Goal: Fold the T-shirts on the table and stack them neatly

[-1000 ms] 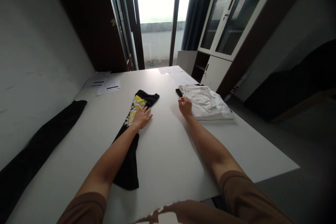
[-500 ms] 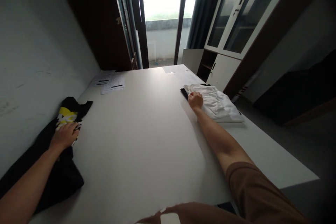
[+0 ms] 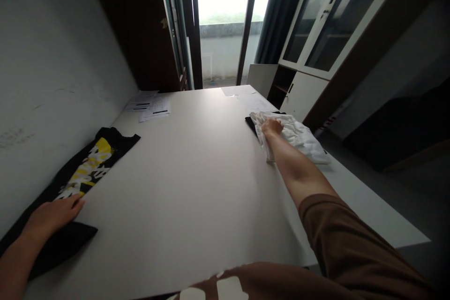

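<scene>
On the left side of the table, against the wall, lies a black T-shirt (image 3: 121,138) with a yellow and white print. My left hand (image 3: 52,213) is on its near part, below the print, with the fingers closed together at the cloth; the fingertips are partly hidden. At the right edge of the table a crumpled white garment (image 3: 305,143) rests over a black folded cloth (image 3: 250,123). My right hand (image 3: 272,126) is on the left part of the white garment, fingers curled into it. The fold under that hand is hidden.
The white table (image 3: 190,173) runs toward a glass door. Paper sheets (image 3: 154,108) lie at its far left corner, and more papers (image 3: 251,98) at the far right. A cabinet (image 3: 304,96) stands beyond the right edge, with one lower door ajar. A wall (image 3: 52,65) borders the left.
My left hand has slid toward me along the black T-shirt, whose print now shows spread out. My right hand has moved slightly right over the white garment, baring more of its left edge.
</scene>
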Available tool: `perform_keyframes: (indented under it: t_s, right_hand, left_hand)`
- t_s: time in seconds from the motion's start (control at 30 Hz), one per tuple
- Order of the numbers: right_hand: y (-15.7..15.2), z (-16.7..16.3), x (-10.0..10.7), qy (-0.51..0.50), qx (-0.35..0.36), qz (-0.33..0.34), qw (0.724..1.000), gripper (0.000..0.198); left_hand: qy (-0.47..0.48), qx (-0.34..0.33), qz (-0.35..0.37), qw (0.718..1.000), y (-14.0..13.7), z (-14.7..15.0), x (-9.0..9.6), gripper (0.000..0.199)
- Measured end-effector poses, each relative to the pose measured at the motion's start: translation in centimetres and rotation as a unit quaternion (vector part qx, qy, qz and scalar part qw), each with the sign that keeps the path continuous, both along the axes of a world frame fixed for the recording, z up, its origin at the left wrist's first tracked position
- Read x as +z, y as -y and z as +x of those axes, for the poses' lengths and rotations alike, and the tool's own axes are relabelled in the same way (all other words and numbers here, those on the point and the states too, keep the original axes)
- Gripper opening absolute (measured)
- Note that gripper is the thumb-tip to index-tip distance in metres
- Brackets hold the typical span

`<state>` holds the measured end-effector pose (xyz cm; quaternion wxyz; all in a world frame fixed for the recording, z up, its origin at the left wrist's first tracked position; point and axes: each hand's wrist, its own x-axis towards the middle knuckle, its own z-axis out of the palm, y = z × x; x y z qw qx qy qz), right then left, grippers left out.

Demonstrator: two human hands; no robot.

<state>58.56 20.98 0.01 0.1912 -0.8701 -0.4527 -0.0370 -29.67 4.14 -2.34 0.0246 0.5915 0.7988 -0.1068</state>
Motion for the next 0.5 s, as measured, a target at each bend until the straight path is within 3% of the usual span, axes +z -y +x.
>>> perform_keyframes:
  t_s: [0.13,0.23,0.3,0.37,0.5]
  right_hand:
    - [0.7,-4.1,1.8,0.005,0.038,0.135,0.990,0.033]
    - [2.5,-10.8,2.4,-0.002,0.234,0.223,0.946,0.028]
    - [4.6,-15.9,2.1,-0.034,0.408,0.244,0.879,0.025]
    - [7.5,-20.6,1.4,-0.088,0.555,0.233,0.794,0.025]
    - [14.2,-27.2,-0.2,-0.220,0.697,0.160,0.663,0.027]
  left_hand:
    - [-0.024,-0.082,-0.028,0.996,0.2,1.6,0.7,0.042]
    - [0.025,-0.127,0.029,0.991,-0.4,5.1,2.1,0.044]
    - [0.064,-0.160,0.077,0.982,-1.2,7.7,3.5,0.044]
    - [0.096,-0.176,0.114,0.973,-2.2,10.2,5.0,0.043]
    - [0.155,-0.192,0.156,0.956,-4.4,14.7,6.9,0.040]
